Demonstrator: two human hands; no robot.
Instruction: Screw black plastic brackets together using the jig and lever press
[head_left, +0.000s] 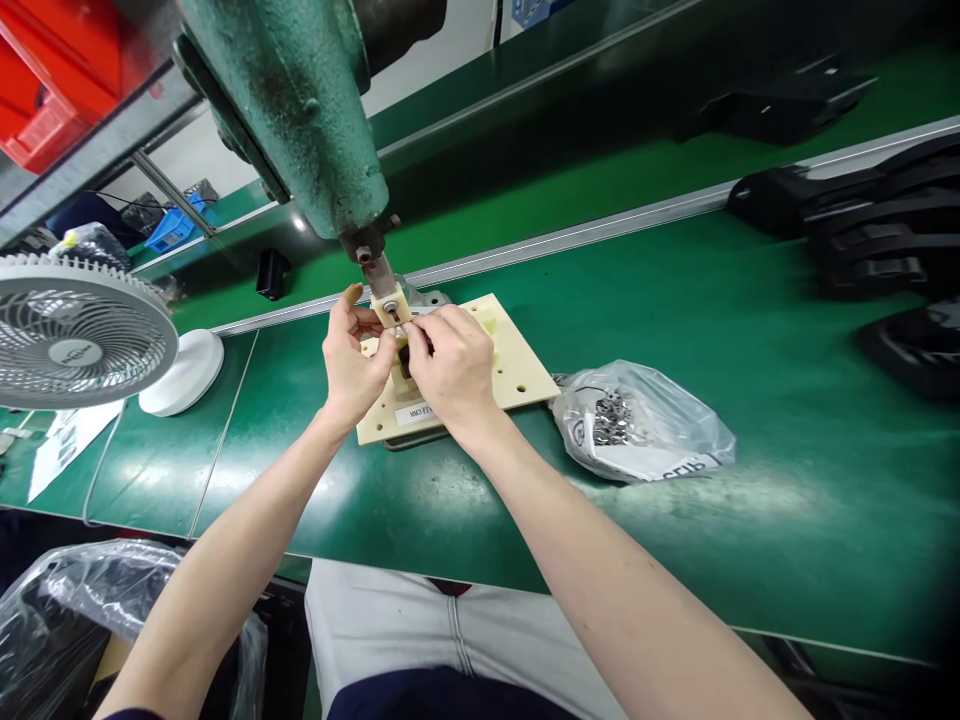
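Observation:
My left hand (354,362) is beside the cream block (391,308) fixed under the ram of a green bench press (311,120). Its index finger points up, and its thumb meets the fingertips of my right hand just below the block. My right hand (454,362) is closed in a pinch at the same spot. Whatever small piece the fingertips hold is hidden. Beneath both hands lies a cream fixture plate (521,352) with holes, raised blocks and a white label (412,413). A dark part (405,360) shows between the hands on the fixture.
Right of the plate is a clear plastic bag (652,425) containing small metal pieces. A fan (79,350) on a white base (184,372) stands left. Black straps (862,220) lie far right. A red bin (64,90) is upper left, and a plastic-lined container (112,590) is lower left.

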